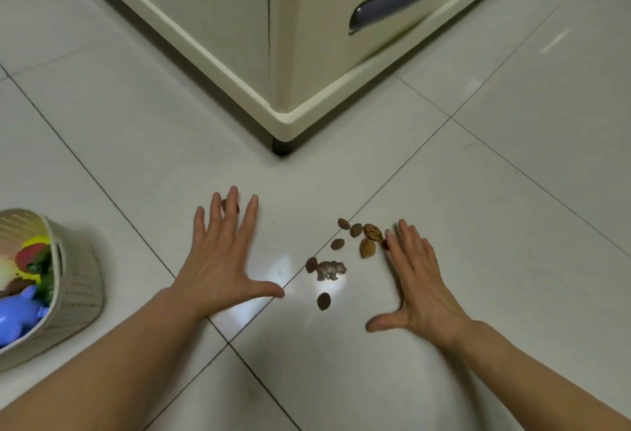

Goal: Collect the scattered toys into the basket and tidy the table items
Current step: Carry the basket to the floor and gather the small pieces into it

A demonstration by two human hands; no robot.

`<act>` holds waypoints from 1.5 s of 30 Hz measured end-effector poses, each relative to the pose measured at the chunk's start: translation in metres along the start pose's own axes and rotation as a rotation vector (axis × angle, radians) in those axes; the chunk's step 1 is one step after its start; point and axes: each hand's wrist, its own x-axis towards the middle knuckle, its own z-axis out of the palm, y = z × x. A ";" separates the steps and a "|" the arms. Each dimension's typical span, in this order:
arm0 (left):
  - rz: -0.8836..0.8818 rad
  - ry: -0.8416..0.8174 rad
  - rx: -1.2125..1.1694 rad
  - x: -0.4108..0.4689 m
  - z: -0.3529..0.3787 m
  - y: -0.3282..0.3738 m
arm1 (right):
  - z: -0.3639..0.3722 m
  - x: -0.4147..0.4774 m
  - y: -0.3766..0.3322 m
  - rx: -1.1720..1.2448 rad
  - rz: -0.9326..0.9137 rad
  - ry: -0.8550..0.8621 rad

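Note:
Several brown nuts and fruit pits lie scattered on the tiled floor, among them a large ridged pit point(367, 248) and a lone dark nut point(323, 301). A small brown bear figure point(330, 270) stands in their midst. My left hand point(220, 256) is spread flat and open to the left of the group, with one nut point(223, 205) partly hidden behind its fingers. My right hand point(418, 277) is open on the right side, fingertips beside the pits. A beige woven basket point(76, 289) at the far left holds colourful toys, including a blue one point(20, 314).
A cream cabinet point(239, 38) with a grey-blue drawer handle point(392, 0) stands ahead; its corner foot point(281, 149) is close beyond the nuts. Pale floor tiles with dark grout lines stretch on all sides.

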 end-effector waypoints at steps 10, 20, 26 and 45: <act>0.398 -0.039 -0.004 0.012 0.026 0.066 | 0.002 0.057 -0.025 0.068 -0.347 -0.002; 0.581 0.197 -0.059 0.012 0.045 0.064 | 0.007 0.059 -0.025 0.127 -0.400 0.106; 0.624 0.222 -0.010 0.013 0.044 0.064 | 0.002 0.082 -0.024 -0.001 -0.538 -0.028; 0.400 0.316 0.010 0.006 0.041 0.070 | 0.025 0.057 -0.031 -0.160 -0.461 0.382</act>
